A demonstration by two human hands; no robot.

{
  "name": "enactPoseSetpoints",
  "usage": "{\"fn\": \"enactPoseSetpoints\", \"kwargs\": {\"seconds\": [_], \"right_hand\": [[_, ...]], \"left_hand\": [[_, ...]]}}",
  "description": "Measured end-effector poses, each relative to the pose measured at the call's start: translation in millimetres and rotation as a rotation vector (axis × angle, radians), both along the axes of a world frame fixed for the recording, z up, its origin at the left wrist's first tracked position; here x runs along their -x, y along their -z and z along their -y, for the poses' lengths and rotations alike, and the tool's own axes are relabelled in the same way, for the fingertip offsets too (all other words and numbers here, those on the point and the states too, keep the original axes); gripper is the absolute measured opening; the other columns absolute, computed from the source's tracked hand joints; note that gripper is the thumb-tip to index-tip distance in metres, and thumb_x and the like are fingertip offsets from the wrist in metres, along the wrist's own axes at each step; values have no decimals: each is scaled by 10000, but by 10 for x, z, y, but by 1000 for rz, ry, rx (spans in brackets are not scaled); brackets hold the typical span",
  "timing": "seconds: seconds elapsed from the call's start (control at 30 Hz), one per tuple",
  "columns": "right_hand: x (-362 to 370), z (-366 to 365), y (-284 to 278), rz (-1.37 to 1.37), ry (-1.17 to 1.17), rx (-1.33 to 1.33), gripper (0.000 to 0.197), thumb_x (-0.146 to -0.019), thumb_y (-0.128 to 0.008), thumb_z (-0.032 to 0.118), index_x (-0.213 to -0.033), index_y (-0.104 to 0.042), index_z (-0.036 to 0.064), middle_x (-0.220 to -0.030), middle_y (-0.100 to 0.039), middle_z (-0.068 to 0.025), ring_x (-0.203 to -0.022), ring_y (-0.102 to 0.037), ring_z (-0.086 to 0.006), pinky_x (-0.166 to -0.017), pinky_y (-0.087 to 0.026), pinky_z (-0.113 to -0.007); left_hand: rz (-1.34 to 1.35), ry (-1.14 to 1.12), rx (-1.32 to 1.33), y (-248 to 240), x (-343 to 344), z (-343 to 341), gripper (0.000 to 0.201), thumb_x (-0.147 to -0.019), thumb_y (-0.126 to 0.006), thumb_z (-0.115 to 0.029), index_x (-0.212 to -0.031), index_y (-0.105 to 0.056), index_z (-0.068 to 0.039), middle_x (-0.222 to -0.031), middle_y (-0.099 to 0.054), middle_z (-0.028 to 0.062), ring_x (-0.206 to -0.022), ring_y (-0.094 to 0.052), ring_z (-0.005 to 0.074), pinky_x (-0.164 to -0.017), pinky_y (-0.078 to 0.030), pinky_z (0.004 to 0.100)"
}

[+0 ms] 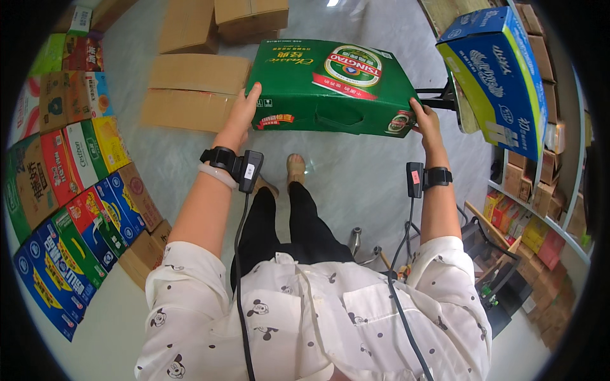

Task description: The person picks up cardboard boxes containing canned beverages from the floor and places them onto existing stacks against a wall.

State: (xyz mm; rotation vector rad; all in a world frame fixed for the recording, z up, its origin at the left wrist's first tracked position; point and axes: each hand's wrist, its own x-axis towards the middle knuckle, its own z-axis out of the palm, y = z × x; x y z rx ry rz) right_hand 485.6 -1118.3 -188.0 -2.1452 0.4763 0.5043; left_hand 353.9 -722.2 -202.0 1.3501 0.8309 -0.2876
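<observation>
A green cardboard beer case (292,82) is held out in front of me, above the floor, between both hands. My left hand (238,114) grips its left end, with the thumb up along the edge and the other fingers mostly hidden. At the right end, my right hand (428,124) holds the lower corner, thumb against the side. The case has a cut-out carry handle on the side toward me and a round label on top. Each wrist wears a black strap with a small box and a cable.
On the left stand stacked colourful drink and food cartons (79,216). Flattened cardboard (190,95) and brown boxes (251,16) lie beyond the case. At right, a blue-and-yellow carton (499,76) rests on a stand, before shelves (562,190) of boxes. A black-framed chair or cart (502,279) is lower right.
</observation>
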Motion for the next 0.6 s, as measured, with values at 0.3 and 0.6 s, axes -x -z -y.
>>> {"fn": "enactPoseSetpoints", "kwargs": {"seconds": [0.3,0.6], "right_hand": [[76,29,-960,178,-226,234,629,-732,-568,556,-751,-610,-71,-639,-595,-177,-586,-588,-237,-551,-442,-333],[736,-436,-1860,409,-298,8,424,-811,-593,378,-783,-574,-44,-604,-501,-74,-588,-432,-127,-538,-374,-295]], "left_hand": [[-141,67,-120,-1319,489,-80,658,-807,-427,-597,-1236,-445,-98,-1087,-558,83,-953,-523,223,-760,-412,415],[187,-169,-205,-2290,1653,-139,506,-864,-452,-476,-1221,-475,-119,-1083,-547,32,-941,-492,132,-792,-378,332]]}}
